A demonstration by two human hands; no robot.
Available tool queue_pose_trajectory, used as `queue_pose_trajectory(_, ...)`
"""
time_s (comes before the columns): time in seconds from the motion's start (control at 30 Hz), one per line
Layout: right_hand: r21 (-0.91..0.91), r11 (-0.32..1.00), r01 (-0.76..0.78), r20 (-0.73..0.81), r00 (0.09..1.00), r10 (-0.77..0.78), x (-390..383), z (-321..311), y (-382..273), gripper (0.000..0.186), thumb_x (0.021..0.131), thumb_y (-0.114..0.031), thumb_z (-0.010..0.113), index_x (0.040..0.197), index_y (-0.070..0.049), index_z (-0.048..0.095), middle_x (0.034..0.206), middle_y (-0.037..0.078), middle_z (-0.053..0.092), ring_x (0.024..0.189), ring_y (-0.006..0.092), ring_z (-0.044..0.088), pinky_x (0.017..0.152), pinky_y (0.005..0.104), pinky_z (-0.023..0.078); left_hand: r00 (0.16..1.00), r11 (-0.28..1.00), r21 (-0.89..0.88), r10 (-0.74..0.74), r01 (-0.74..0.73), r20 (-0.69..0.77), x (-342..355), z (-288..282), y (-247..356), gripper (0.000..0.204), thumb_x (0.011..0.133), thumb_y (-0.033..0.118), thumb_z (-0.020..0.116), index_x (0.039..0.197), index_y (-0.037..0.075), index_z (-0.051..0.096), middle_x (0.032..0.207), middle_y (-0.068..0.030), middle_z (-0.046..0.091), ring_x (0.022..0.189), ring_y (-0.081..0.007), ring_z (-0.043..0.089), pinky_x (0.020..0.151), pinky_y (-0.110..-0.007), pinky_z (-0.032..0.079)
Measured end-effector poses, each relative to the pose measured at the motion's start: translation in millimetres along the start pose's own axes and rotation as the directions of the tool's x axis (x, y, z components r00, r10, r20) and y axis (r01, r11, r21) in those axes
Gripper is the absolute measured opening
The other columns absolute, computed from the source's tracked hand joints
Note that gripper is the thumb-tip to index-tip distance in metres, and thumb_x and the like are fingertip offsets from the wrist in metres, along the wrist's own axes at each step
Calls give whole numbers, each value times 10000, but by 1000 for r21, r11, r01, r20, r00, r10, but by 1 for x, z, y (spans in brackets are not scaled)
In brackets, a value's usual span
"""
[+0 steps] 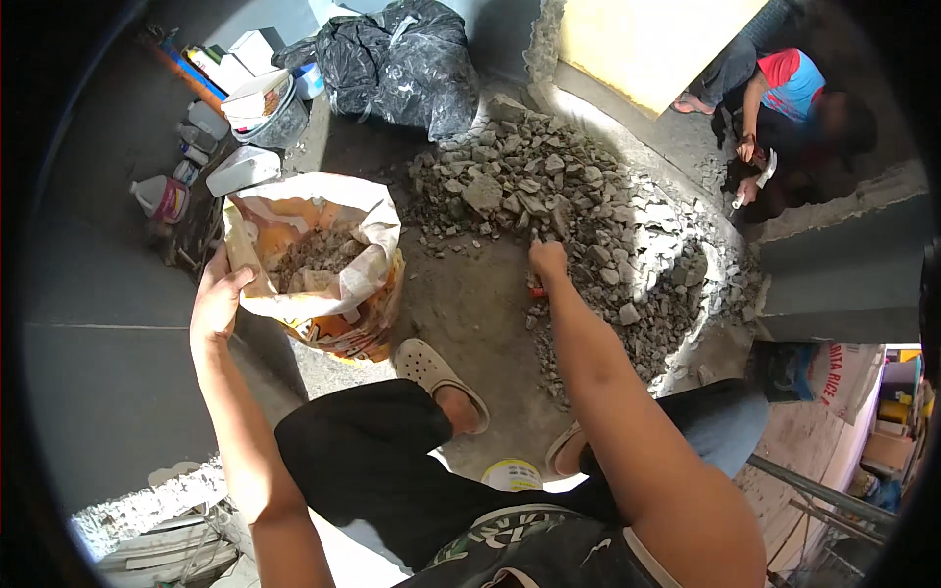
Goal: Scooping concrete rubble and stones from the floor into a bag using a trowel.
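Note:
My left hand grips the white rim of an open orange-and-white sack at the left, partly filled with grey rubble. My right hand is closed around the handle of a tool at the near edge of a heap of broken concrete. Some red of the tool shows just below the fist. Its working end sits among the stones and is too small to make out clearly.
A co-worker at upper right holds a hammer. Black bags, a filled bucket and plastic containers stand upper left. A broken wall edge and metal rail border the right.

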State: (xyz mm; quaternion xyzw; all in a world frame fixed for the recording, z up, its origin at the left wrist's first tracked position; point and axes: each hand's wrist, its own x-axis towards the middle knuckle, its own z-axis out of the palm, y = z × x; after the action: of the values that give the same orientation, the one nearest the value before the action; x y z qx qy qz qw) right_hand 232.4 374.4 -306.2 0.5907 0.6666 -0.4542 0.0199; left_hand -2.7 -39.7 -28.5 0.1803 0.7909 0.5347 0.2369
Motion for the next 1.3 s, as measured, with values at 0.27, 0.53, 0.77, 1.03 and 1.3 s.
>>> queue_pose_trajectory(0.27,-41,956,290,-228,929,-292,22,20,66,398,934,-378,597,1067,-14,687,947,181,696,821,321,674,727,430,512,999,999,37,-8,7,37,11,10,8,661,768,74,604,1392,-57,432,1252,-132,583,1139,-227,534,1044,-318,362)
queue_pose_trajectory(0.53,105,959,264,-50,964,-260,-23,-21,36,331,952,-302,596,1004,12,686,691,111,629,526,193,595,524,374,474,1000,998,66,-7,5,27,11,-1,2,587,785,77,607,1344,-38,473,1160,-115,621,1060,-197,572,947,-319,432)
queue_pose_trajectory(0.77,-39,923,382,7,924,-382,-93,-106,-22,407,907,-360,624,1133,-29,691,1135,206,664,1041,353,639,874,443,503,1000,999,-52,15,-16,-18,11,12,0,556,786,79,594,1322,-26,489,1134,-103,618,1030,-218,575,923,-324,439)
queue_pose_trajectory(1.03,-287,599,748,118,648,-753,-241,-150,-125,482,893,-285,623,1283,-6,578,1193,236,635,1105,396,611,949,442,476,999,999,42,-26,24,38,11,9,3,399,800,76,616,1189,-3,583,959,-42,611,878,-154,534,782,-303,440)
queue_pose_trajectory(1.3,-407,206,890,178,298,-938,-279,-63,-126,291,857,-139,620,1117,-11,601,950,210,655,853,378,653,719,451,529,997,999,28,-17,19,-72,-3,34,18,421,801,79,616,1210,-11,576,972,-52,613,869,-172,546,770,-314,450)
